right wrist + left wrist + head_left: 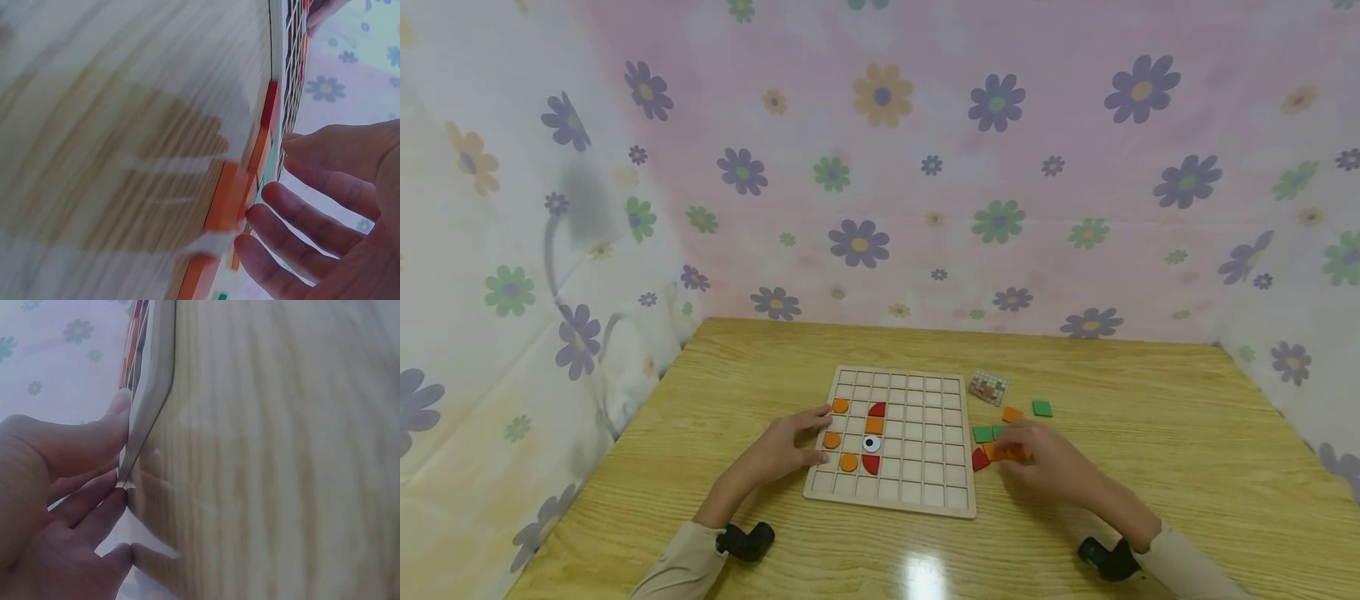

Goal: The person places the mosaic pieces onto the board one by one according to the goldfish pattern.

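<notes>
A square wooden grid board lies on the table. My left hand rests at its left edge; in the left wrist view the thumb touches the rim. Several pieces sit in the board's left cells: orange rounded pieces, red quarter-round pieces, an orange square and a white eye tile. Right of the board, my right hand hovers low over loose orange pieces, its fingers loosely bent and partly hiding them. No piece shows pinched between thumb and fingers.
A small pattern card lies beyond the loose pieces, beside the board. A green square lies apart at the right. Near the right hand are another green square and a red quarter-round. Flowered cloth hangs behind the table.
</notes>
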`<move>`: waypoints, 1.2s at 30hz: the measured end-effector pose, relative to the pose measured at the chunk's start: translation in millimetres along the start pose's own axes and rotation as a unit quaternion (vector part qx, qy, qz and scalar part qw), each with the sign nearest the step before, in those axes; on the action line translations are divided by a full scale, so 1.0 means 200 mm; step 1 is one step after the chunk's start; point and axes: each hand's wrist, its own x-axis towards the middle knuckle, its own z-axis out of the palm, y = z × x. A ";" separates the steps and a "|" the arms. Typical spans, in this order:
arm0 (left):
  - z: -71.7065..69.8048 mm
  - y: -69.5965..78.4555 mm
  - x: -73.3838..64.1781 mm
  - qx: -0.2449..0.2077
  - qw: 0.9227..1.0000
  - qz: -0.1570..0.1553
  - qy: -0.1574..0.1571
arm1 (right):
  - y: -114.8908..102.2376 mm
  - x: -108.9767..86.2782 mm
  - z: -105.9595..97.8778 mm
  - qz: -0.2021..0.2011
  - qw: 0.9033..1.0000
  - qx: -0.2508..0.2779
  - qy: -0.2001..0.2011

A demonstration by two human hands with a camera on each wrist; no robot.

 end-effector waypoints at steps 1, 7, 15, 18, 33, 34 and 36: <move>0.00 0.00 0.00 0.000 1.000 0.001 0.000 | 0.01 -0.01 -0.01 0.002 1.000 0.005 -0.002; 0.00 0.01 0.00 0.002 1.000 0.002 -0.003 | 0.06 -0.05 -0.05 0.011 1.000 0.009 -0.011; 0.00 0.00 0.00 -0.004 1.000 0.005 -0.003 | 0.12 -0.10 -0.11 -0.010 0.999 -0.018 -0.033; 0.00 0.00 0.00 -0.001 1.000 0.005 -0.004 | 0.14 -0.13 -0.13 -0.027 0.998 -0.019 -0.045; 0.00 0.00 0.01 0.003 1.000 0.004 -0.005 | 0.19 -0.17 -0.12 -0.020 0.999 -0.033 -0.038; 0.00 0.00 0.00 0.003 1.000 0.003 -0.005 | 0.19 -0.17 -0.12 -0.021 0.999 -0.033 -0.038; 0.00 0.00 0.00 0.002 1.000 0.002 -0.005 | 0.19 -0.16 -0.11 -0.017 0.999 -0.030 -0.037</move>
